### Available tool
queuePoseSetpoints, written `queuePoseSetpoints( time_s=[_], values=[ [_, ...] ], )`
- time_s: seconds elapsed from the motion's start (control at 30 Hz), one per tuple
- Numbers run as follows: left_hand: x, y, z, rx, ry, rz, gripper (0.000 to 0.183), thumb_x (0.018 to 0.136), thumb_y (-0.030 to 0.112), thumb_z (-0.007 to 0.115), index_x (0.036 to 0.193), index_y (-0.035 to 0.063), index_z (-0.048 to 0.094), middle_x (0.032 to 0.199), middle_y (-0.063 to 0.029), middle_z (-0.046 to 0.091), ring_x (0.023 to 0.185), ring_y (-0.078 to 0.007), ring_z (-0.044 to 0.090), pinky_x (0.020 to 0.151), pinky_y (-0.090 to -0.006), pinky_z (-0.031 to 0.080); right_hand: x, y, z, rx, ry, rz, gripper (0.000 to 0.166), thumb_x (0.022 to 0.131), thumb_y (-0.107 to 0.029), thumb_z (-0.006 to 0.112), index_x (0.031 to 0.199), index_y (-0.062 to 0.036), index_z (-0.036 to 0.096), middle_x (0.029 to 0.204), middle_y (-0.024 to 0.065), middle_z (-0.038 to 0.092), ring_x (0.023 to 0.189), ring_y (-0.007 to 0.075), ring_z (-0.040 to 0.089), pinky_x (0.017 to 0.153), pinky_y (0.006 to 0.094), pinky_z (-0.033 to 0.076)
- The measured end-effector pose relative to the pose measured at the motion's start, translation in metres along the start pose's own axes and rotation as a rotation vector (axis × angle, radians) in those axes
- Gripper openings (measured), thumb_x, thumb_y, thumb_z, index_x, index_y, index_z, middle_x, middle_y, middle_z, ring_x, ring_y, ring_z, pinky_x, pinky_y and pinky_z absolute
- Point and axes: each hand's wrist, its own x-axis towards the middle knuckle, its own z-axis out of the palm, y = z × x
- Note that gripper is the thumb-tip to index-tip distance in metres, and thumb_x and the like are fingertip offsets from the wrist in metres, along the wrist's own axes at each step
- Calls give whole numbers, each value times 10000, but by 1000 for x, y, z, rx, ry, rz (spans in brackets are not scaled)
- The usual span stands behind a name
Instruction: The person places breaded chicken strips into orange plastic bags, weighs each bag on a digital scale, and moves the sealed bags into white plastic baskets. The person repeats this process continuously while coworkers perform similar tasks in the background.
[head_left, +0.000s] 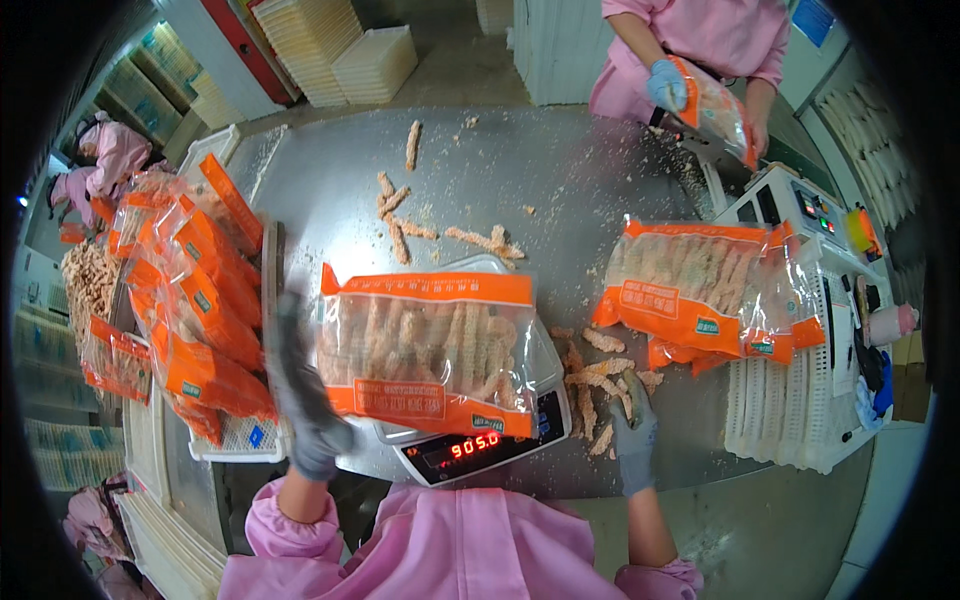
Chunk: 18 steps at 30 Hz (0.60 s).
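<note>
A clear and orange plastic bag of breaded food sticks (427, 345) lies across a digital weighing scale (487, 450), whose red display is lit. My left hand (311, 420), in a grey glove and blurred, is at the bag's left side; whether it touches the bag I cannot tell. To the right of the scale, my right hand (636, 427), gloved in grey, has its fingertips on a breaded stick (611, 386) in a small pile of loose sticks. Other loose sticks (394, 217) are scattered on the metal table behind the scale.
Filled bags (199, 300) are heaped in a white plastic tray (240, 450) at left. More filled bags (682, 285) lie at right, beside stacked white trays (776, 412) and a machine (795, 202). Across the metal table (555, 165), a co-worker (697, 37) holds a bag. Crumbs litter the tabletop.
</note>
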Motion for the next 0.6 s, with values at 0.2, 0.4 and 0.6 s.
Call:
queuePoseSetpoints(
  time_s=[0.2,0.4,0.6],
  values=[
    [6,-20,-41,6,320,-112,841,974,635,347,1526,5,272,1589,-150,277,1438,-331,332,1199,-471,199,18,70,13,-768,16,-374,540,865,-222,657,1380,-108,543,1298,167,584,1209,386,529,1088,519,367],
    [-18,-23,-55,-23,290,-143,773,1004,579,329,1530,17,269,1567,-139,328,1437,-292,338,1208,-446,191,27,55,7,-635,102,-404,458,874,-177,667,1323,-120,597,1156,194,631,1035,385,616,901,462,501],
    [-16,-15,-48,104,67,-232,565,987,224,456,1499,11,347,1536,-156,379,1417,-295,369,1177,-442,265,18,-57,20,-689,-69,-332,452,873,-184,683,1316,-120,615,1159,155,651,933,322,682,801,398,559]
  ],
)
